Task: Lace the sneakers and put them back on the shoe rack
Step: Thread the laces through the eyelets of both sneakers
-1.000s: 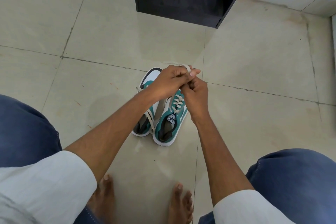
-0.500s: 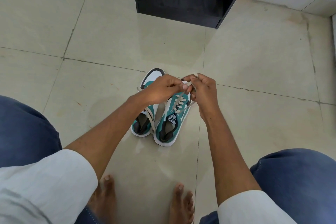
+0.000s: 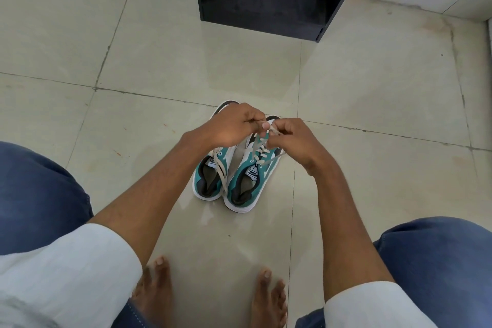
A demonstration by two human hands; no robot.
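Both hands are curled tight over the front of the right-hand sneaker (image 3: 251,168): the left hand (image 3: 233,125) has its fingers folded in and its thumb pressed onto the cream lace (image 3: 257,145), and the right hand (image 3: 290,136) pinches the same lace just beside it, fingertips of the two hands nearly touching. The lace runs down from the hands, through the crossed rows over the teal tongue.

This sneaker stands upright on the tiled floor (image 3: 372,114), heel toward the person, touching the left-hand sneaker (image 3: 210,176) along its side. A loose lace (image 3: 221,170) trails over the left-hand shoe's opening toward its heel. Both shoes are empty inside.

Bare floor lies open on every side of the pair. Beyond the toes, well apart, stands the dark shoe rack (image 3: 266,0), its open lower shelf facing the person and empty as far as it shows. Nearer, the person's bare feet (image 3: 269,298) rest on the tile, knees in blue trousers (image 3: 40,194) at either edge.
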